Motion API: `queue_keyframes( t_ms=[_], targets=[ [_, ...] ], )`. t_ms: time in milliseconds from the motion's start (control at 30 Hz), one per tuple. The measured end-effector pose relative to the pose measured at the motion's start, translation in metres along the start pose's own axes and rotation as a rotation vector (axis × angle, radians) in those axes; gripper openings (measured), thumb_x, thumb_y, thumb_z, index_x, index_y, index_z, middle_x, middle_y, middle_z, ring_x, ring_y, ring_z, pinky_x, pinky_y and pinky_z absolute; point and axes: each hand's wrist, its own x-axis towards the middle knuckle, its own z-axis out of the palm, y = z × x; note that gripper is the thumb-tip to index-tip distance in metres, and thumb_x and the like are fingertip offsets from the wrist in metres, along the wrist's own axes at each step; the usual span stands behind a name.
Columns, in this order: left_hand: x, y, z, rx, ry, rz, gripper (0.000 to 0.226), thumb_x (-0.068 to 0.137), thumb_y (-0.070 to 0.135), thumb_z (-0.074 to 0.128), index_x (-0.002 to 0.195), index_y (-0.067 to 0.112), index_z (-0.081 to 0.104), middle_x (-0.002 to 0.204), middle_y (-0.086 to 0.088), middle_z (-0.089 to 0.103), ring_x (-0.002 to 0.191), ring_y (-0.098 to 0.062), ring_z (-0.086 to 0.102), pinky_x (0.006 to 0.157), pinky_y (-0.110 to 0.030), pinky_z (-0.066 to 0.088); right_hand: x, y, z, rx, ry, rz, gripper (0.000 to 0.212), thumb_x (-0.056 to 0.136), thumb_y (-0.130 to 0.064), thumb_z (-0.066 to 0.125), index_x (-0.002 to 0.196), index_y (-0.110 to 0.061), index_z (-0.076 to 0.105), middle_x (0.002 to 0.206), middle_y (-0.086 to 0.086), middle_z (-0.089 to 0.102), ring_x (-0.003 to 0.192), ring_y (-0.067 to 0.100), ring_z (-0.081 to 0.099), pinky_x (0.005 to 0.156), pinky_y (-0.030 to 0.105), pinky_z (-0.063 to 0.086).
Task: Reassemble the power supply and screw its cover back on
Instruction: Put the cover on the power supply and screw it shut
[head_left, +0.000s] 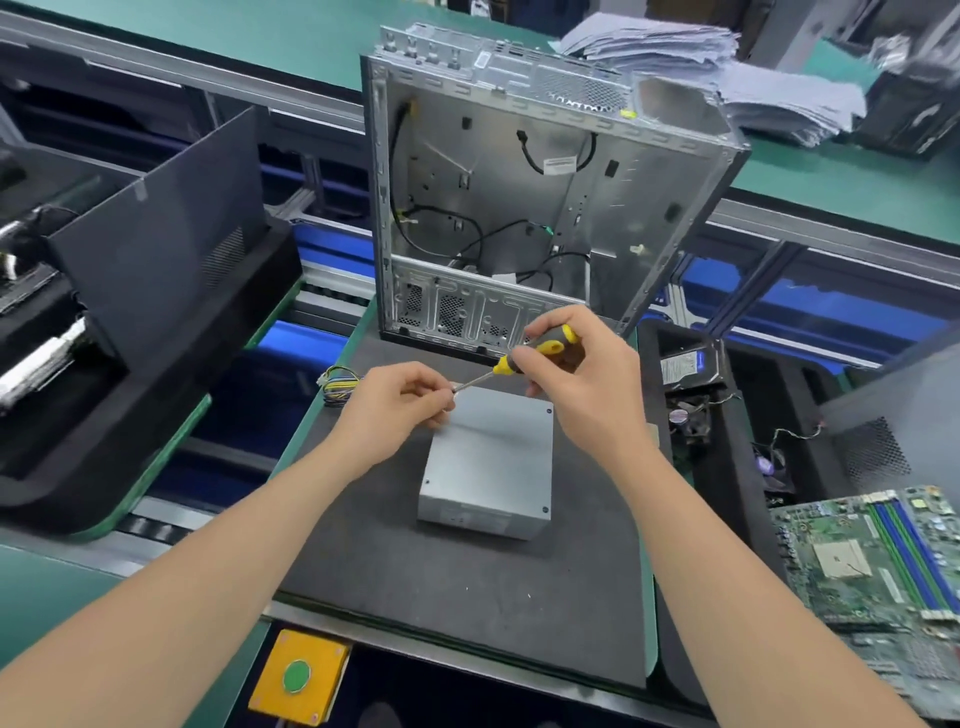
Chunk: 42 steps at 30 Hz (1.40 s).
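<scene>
**A:** Start at the left. What is there?

**B:** Taking the power supply (493, 462) as the dial's centre, a black side panel (156, 234) stands tilted at ten o'clock, well apart. Nearer, also at ten o'clock, a bundle of coloured wires (340, 384) lies near the edge of the black mat (467, 571).

**A:** And your left hand?

**B:** My left hand (400, 410) is at the supply's far left corner, at eleven o'clock. Its fingers are curled and pinched together at the tip of the screwdriver (530, 356). Whether a screw sits between them I cannot tell.

**A:** The right?

**B:** My right hand (582, 384), at one o'clock, is wrapped round the yellow and black handle. The shaft slants down and left to my other fingers.

**A:** Where is the supply itself?

**B:** It lies flat on the mat with its grey cover uppermost. An open computer case (545, 197) stands at twelve o'clock behind it.

**A:** Further right?

**B:** A hard drive (685, 364) lies at two o'clock, and a green motherboard (883, 551) at four o'clock, well apart.
</scene>
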Motion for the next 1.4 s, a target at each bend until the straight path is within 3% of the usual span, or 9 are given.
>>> queue_keyframes(
  t_ms=[167,300,367,533,700,933,1133,1400],
  targets=[
    [-0.006,0.005,-0.011,0.351,-0.052,0.103,0.008,0.090,0.026,0.079,0.087,0.033,0.077,0.085,0.015,0.076,0.082,-0.008,0.071,0.078,-0.026,0.057,0.010,-0.011,0.011,-0.060,-0.055,-0.085,0.018,0.090,-0.025,0.079,0.101,-0.031,0.066,0.078,-0.002,0.072,0.065,0.016,0.072,0.063,0.027,0.057],
    [-0.017,0.001,-0.016,0.351,-0.093,0.122,0.007,0.087,0.028,0.083,0.087,0.034,0.079,0.090,0.009,0.071,0.083,-0.013,0.066,0.074,-0.028,0.053,0.008,-0.016,0.018,-0.061,-0.151,-0.116,0.019,0.093,-0.024,0.078,0.104,-0.030,0.065,0.079,0.000,0.070,0.070,0.018,0.073,0.058,0.032,0.060],
    [-0.024,-0.004,-0.019,0.388,-0.092,0.134,0.005,0.085,0.034,0.084,0.086,0.037,0.080,0.093,0.012,0.066,0.086,-0.010,0.063,0.073,-0.021,0.048,0.004,-0.016,0.022,-0.075,-0.193,-0.124,0.019,0.093,-0.023,0.079,0.104,-0.028,0.065,0.078,0.000,0.070,0.069,0.015,0.073,0.061,0.036,0.062],
    [-0.041,-0.018,-0.021,0.425,-0.165,0.113,0.007,0.081,0.042,0.086,0.087,0.041,0.082,0.099,0.016,0.062,0.097,-0.008,0.061,0.079,-0.020,0.045,-0.008,-0.015,0.032,-0.128,-0.307,-0.132,0.020,0.093,-0.023,0.080,0.106,-0.024,0.065,0.077,-0.002,0.070,0.071,0.018,0.071,0.071,0.048,0.059],
    [-0.048,-0.022,-0.027,0.394,-0.177,0.129,0.007,0.080,0.043,0.086,0.087,0.043,0.083,0.098,0.015,0.063,0.094,-0.009,0.062,0.075,-0.013,0.045,-0.014,-0.019,0.038,-0.147,-0.350,-0.114,0.020,0.094,-0.023,0.079,0.107,-0.023,0.065,0.079,-0.001,0.069,0.076,0.023,0.072,0.074,0.050,0.059],
    [-0.055,-0.029,-0.028,0.333,-0.169,0.151,0.009,0.079,0.042,0.087,0.086,0.044,0.082,0.095,0.011,0.064,0.085,-0.017,0.063,0.073,-0.020,0.049,-0.018,-0.031,0.044,-0.215,-0.403,-0.175,0.020,0.094,-0.021,0.079,0.108,-0.020,0.066,0.076,-0.006,0.069,0.068,0.014,0.067,0.074,0.035,0.055],
    [-0.058,-0.033,-0.025,0.279,-0.143,0.159,0.011,0.077,0.045,0.088,0.087,0.044,0.082,0.094,0.009,0.066,0.082,-0.022,0.065,0.075,-0.043,0.055,-0.021,-0.035,0.045,-0.304,-0.423,-0.259,0.022,0.093,-0.022,0.081,0.108,-0.021,0.066,0.075,-0.013,0.061,0.067,0.006,0.057,0.067,0.013,0.040],
    [-0.057,-0.038,-0.029,0.277,-0.139,0.173,0.010,0.079,0.041,0.088,0.086,0.044,0.081,0.094,0.008,0.068,0.084,-0.020,0.066,0.075,-0.042,0.055,-0.024,-0.037,0.047,-0.345,-0.426,-0.296,0.022,0.092,-0.020,0.081,0.108,-0.020,0.065,0.075,-0.017,0.057,0.069,0.002,0.054,0.066,0.010,0.038]
  ],
)
